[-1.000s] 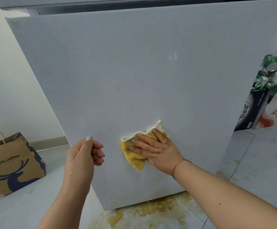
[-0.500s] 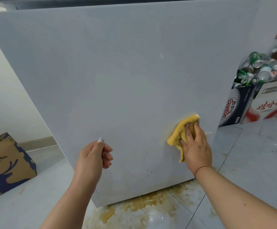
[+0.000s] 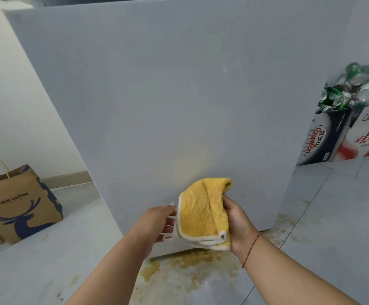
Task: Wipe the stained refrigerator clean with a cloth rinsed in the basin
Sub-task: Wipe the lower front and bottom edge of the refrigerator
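Head view: the yellow cloth (image 3: 203, 213) has been lifted off the refrigerator door (image 3: 157, 95) and is held by the right hand (image 3: 237, 225), left hand (image 3: 157, 223) fingers pinching its edge; refolding seems intended, specks remaining low on the door.

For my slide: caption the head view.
Both hands hold a yellow cloth before the stained refrigerator.

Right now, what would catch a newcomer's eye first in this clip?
The yellow cloth, held between the left hand and right hand in front of the grey refrigerator. Next, the brownish spill on the floor below, then the box of cans at right.
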Available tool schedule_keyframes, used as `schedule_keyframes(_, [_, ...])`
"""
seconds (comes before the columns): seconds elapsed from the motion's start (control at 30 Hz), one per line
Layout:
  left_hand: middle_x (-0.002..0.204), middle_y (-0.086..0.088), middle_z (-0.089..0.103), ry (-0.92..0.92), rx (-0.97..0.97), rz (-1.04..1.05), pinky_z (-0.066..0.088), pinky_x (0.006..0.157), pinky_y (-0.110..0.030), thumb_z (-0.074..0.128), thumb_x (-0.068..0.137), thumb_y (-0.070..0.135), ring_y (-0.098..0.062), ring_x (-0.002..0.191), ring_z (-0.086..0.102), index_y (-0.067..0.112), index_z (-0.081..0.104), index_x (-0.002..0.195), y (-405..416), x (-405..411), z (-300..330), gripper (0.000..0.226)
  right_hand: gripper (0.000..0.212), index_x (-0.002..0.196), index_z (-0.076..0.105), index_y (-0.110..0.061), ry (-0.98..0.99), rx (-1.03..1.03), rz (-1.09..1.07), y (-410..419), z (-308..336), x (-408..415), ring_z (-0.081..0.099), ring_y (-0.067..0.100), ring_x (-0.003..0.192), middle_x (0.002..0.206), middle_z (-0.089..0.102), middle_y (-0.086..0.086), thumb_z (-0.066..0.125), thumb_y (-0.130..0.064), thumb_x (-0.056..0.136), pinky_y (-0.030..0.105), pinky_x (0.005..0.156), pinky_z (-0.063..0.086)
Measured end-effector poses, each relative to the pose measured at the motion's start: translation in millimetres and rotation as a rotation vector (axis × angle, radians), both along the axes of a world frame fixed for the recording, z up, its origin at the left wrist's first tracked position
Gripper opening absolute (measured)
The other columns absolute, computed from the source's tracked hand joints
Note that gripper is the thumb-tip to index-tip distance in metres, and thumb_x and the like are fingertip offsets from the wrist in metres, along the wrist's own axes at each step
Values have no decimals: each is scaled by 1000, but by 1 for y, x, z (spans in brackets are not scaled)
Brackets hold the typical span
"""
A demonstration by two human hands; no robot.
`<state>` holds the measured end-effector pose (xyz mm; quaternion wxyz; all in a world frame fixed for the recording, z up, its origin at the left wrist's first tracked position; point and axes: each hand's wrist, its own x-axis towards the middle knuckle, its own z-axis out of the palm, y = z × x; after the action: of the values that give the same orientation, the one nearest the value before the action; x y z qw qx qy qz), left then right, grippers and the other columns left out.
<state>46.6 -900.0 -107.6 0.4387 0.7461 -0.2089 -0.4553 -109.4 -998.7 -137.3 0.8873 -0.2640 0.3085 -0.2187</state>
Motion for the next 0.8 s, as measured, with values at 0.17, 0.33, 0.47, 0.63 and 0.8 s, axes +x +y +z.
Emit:
schedule_keyframes(0.17, [86, -13, 70, 140, -146, 2, 54, 69, -35, 53, 97, 31, -21, 71, 64, 4, 72, 97, 5, -1, 4, 33, 73, 97, 77, -6, -28, -12, 26, 5, 6, 2, 69, 36, 95, 108, 69, 21, 33, -64, 93, 44, 82, 54])
schedule_keyframes(0.33, [98, -4, 66, -244, -183, 79, 52, 77, -34, 61, 93, 32, -18, 88, 61, 16, 66, 98, 1, -4, 6, 18, 86, 126, 61, -7, 81, -70, 16, 0, 8, 13, 61, 40, 111, 117, 65, 25, 22, -74, 89, 49, 96, 46])
schedule_keyframes(0.47, [94, -7, 71, 60, -262, -55, 55, 68, -30, 62, 92, 34, -21, 83, 68, 8, 67, 104, 1, -22, 16, 29, 100, 124, 62, -6, 152, -188, 189, 5, 11, 26, 61, 36, 114, 120, 65, 20, 13, -82, 82, 51, 104, 42])
schedule_keyframes(0.63, [95, -12, 74, 62, -229, 36, 58, 64, -31, 68, 89, 22, -24, 81, 74, 6, 62, 110, 0, -16, 9, 27, 95, 123, 61, -9, 305, -311, 289, 4, 15, 28, 66, 30, 107, 115, 68, 16, 20, -83, 79, 47, 95, 52])
schedule_keyframes(0.8, [78, -13, 72, 112, -240, 86, 57, 63, -33, 60, 94, 18, -24, 69, 69, 0, 66, 92, 2, -4, 4, 19, 61, 124, 42, -18, 469, -654, 421, 13, 25, 22, 65, 16, 91, 105, 61, 3, 76, -38, 78, 32, 78, 57])
